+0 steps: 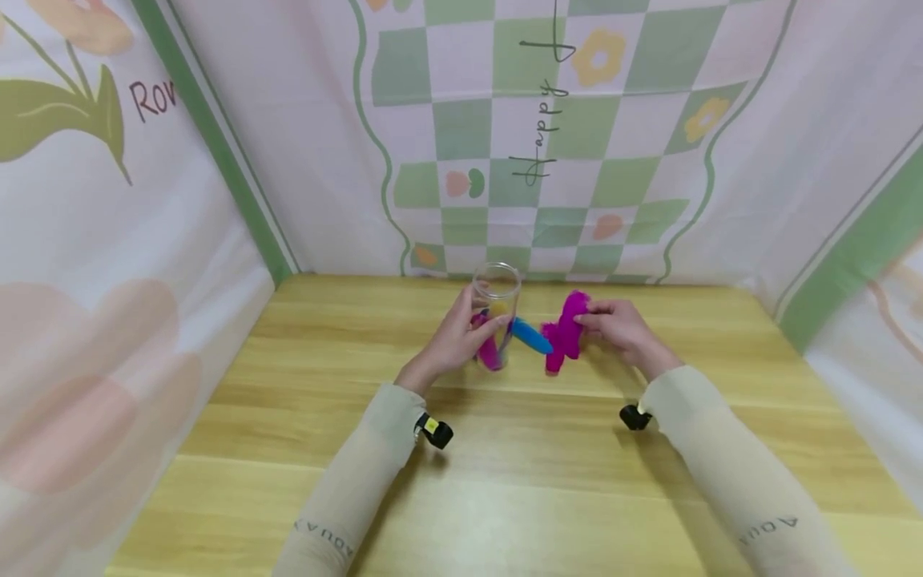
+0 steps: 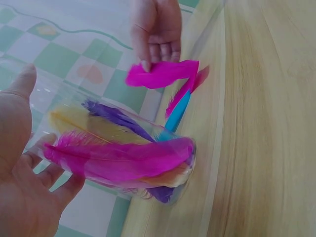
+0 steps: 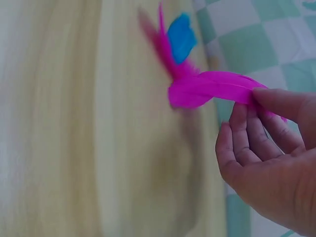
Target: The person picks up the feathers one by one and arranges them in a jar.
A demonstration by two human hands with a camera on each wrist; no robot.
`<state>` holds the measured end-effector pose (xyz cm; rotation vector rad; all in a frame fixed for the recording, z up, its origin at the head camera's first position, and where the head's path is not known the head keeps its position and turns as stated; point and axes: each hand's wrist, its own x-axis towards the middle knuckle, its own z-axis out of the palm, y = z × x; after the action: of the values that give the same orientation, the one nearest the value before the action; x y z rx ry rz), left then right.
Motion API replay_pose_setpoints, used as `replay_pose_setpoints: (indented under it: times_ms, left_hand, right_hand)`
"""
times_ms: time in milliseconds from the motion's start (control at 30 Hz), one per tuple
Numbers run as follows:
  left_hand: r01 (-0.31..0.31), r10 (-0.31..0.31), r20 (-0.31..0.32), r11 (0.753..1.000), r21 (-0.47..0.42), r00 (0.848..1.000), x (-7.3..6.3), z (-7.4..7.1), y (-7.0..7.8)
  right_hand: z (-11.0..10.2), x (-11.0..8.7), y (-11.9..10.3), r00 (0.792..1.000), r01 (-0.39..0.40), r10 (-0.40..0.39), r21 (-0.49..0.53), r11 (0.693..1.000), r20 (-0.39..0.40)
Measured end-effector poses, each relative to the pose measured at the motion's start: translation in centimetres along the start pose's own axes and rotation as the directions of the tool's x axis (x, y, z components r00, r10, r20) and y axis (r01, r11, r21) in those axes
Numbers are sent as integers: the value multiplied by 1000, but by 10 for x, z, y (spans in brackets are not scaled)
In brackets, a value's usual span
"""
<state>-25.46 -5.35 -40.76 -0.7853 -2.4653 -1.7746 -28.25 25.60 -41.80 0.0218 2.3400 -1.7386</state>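
A tall clear cup (image 1: 497, 284) stands on the table with my left hand (image 1: 459, 332) curled round its side. Magenta (image 2: 123, 160), yellow (image 2: 81, 127) and purple feathers (image 2: 118, 120) show through its wall. Between thumb and fingers, my right hand (image 1: 616, 327) pinches one end of a magenta feather (image 3: 217, 86), to the right of the cup. Just beyond its free end, another magenta feather (image 1: 554, 361) lies low near the table. A blue feather (image 1: 532, 336) sticks out beside the cup toward it; whether its other end touches the cup I cannot tell.
The wooden table (image 1: 505, 481) runs back to a printed cloth (image 1: 461, 128) with green and white checks, close behind the cup. More cloth hangs at the left (image 1: 144, 280) and right sides. Small black wrist cameras (image 1: 437, 433) sit at both cuffs.
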Motion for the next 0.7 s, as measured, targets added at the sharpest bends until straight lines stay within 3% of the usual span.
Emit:
replay_pose_setpoints:
  times_ms: [233, 700]
  left_hand:
    - [20, -20, 8, 1000, 18, 1000, 0, -2, 2]
    - [5, -5, 11, 1000, 8, 1000, 0, 0, 2]
  right_hand:
    - [2, -9, -22, 998, 59, -59, 8, 998, -25]
    - [1, -31, -62, 990, 125, -131, -117, 985, -45]
